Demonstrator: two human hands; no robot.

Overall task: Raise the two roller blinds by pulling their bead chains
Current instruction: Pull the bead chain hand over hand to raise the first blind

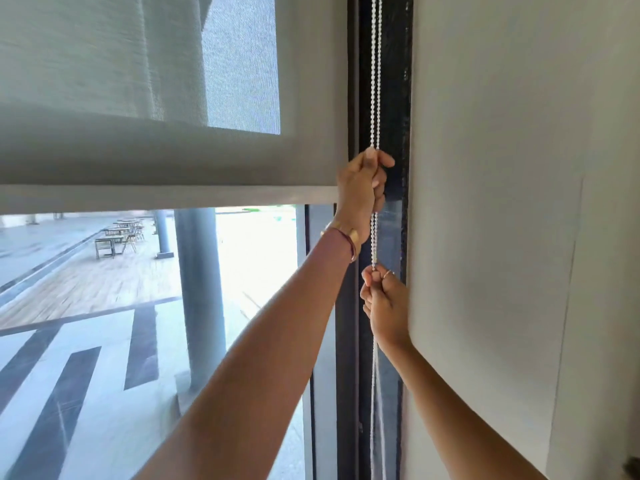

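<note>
A grey roller blind (173, 157) covers the upper part of the window, its bottom bar (166, 197) hanging about mid-height. A second, sheerer blind (242, 64) shows behind it higher up. White bead chains (375, 64) hang along the dark window frame at the blind's right edge. My left hand (362, 188) grips a chain at the level of the bottom bar. Just below, my right hand (384, 299) pinches the chain between thumb and fingers. The chain loop (375, 393) runs on downwards out of view.
A white wall (519, 202) stands close on the right of the chains. The black window frame (398, 98) runs vertically behind them. Through the glass lie an outdoor terrace with tables (114, 237) and a grey column (201, 289).
</note>
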